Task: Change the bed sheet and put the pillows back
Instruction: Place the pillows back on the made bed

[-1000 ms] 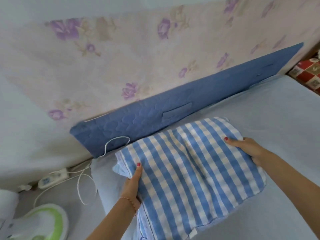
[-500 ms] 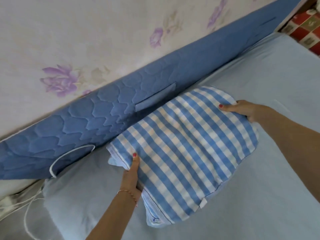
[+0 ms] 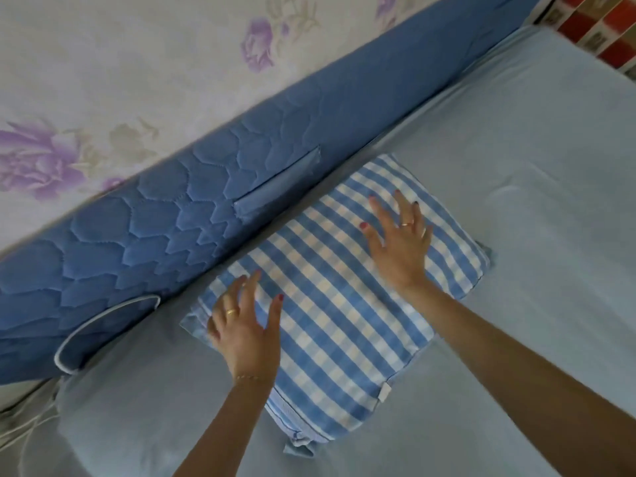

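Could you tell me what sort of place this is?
Most likely a home bedroom: a checked pillow lies on a light blue bed sheet, beside a quilted blue headboard against floral wallpaper.

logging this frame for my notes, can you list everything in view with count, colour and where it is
pillow: one, blue and white check, lying on the sheet beside the quilted pad
bed sheet: one, light blue, covering the mattress
quilted pad: one, dark blue, standing along the wall behind the pillow
wall covering: one, pale with purple flowers, top left
white cable: one, looping at the pad's lower left end
patterned cloth: one, red and white squares, top right corner
left hand: one, fingers spread, over the pillow's left end
right hand: one, fingers spread, over the pillow's far end
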